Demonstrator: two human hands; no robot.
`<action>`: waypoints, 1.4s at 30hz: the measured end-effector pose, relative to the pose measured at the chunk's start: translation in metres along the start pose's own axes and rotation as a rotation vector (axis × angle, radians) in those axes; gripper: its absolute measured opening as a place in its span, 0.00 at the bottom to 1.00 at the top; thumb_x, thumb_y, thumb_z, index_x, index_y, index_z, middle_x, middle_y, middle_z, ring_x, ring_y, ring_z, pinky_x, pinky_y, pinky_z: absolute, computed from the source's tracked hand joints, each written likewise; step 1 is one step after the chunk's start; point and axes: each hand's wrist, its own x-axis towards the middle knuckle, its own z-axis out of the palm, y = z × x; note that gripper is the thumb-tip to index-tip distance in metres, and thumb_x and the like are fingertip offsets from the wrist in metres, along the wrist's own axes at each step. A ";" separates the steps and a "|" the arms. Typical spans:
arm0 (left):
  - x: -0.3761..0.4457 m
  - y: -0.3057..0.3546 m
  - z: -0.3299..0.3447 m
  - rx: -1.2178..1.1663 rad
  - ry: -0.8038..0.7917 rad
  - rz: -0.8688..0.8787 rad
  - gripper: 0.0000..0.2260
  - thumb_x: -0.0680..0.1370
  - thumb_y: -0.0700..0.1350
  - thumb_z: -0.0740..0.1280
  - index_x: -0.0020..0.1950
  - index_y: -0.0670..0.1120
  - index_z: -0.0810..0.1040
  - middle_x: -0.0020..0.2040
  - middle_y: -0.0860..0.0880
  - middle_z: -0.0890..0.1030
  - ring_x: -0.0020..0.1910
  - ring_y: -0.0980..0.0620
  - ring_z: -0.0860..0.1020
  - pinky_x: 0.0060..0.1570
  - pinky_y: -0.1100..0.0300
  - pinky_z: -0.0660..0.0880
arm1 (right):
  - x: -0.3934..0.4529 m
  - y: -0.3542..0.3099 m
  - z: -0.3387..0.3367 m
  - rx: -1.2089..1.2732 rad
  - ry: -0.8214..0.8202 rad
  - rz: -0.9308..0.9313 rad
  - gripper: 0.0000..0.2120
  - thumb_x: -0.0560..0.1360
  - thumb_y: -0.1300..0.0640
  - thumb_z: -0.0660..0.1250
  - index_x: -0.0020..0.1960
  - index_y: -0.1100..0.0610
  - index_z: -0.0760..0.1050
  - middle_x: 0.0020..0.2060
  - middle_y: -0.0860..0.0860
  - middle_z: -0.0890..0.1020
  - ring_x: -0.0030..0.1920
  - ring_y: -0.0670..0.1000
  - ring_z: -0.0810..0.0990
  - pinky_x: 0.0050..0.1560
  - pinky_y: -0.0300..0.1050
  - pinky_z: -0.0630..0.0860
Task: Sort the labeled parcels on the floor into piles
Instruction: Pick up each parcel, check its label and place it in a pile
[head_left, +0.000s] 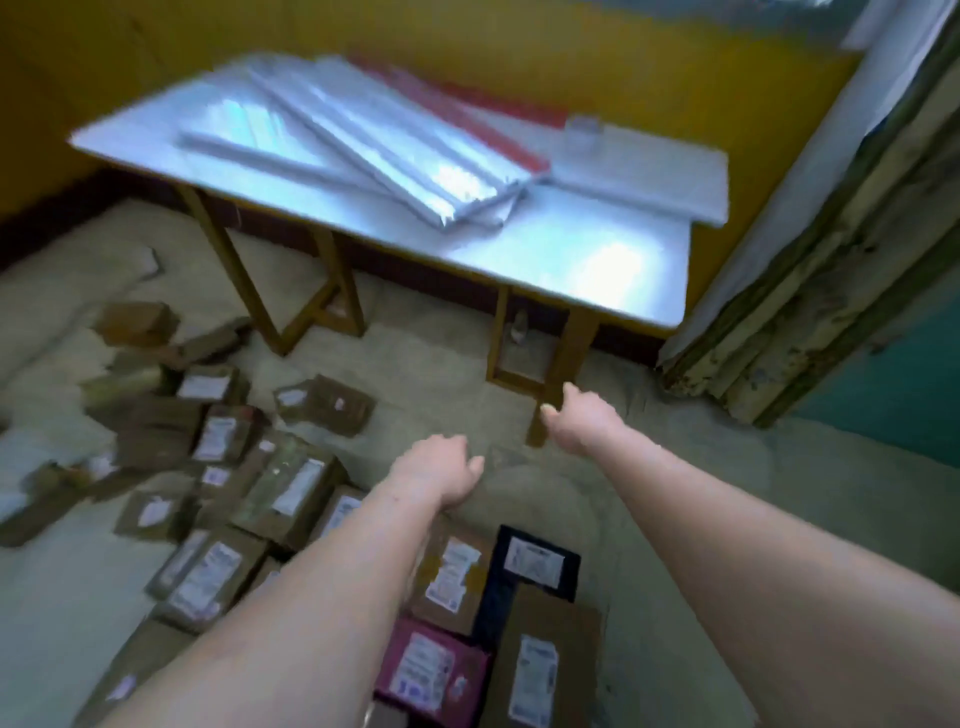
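Several brown cardboard parcels with white labels (283, 483) lie scattered over the floor at the left and lower middle. A black parcel (535, 561), a pink parcel (431, 670) and a brown one (540, 670) lie close together at the bottom. One flat brown parcel (324, 405) sits alone near the table legs. My left hand (436, 467) reaches forward above the parcels with loosely bent fingers and holds nothing. My right hand (582, 421) stretches out over bare floor, fingers relaxed, holding nothing. The picture is blurred by motion.
A table with a shiny metal top (597, 260) and wooden legs stands ahead, carrying stacks of flat plastic-wrapped sheets (374, 145). Yellow wall behind. A worn door frame (810, 291) rises at the right. Pale floor covering (675, 499) spreads to the right of the parcels.
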 end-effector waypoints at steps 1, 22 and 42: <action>-0.035 -0.008 -0.047 0.014 0.054 0.012 0.25 0.82 0.56 0.55 0.75 0.44 0.66 0.71 0.39 0.71 0.70 0.40 0.70 0.68 0.49 0.68 | -0.033 -0.033 -0.044 0.018 0.061 -0.030 0.29 0.82 0.43 0.52 0.77 0.56 0.58 0.72 0.60 0.67 0.70 0.64 0.68 0.68 0.56 0.69; -0.534 -0.412 -0.379 -0.100 0.632 -0.549 0.26 0.82 0.58 0.54 0.76 0.46 0.64 0.74 0.45 0.68 0.71 0.44 0.69 0.64 0.49 0.69 | -0.520 -0.698 -0.204 -0.124 0.203 -0.887 0.37 0.79 0.31 0.47 0.80 0.53 0.54 0.78 0.57 0.60 0.77 0.63 0.57 0.73 0.64 0.58; -0.413 -0.915 -0.398 -0.167 0.307 -0.828 0.25 0.81 0.59 0.54 0.71 0.45 0.69 0.66 0.42 0.74 0.62 0.41 0.75 0.58 0.50 0.74 | -0.401 -1.158 0.067 -0.316 -0.041 -1.038 0.31 0.81 0.36 0.49 0.75 0.55 0.64 0.68 0.58 0.72 0.65 0.61 0.72 0.62 0.57 0.73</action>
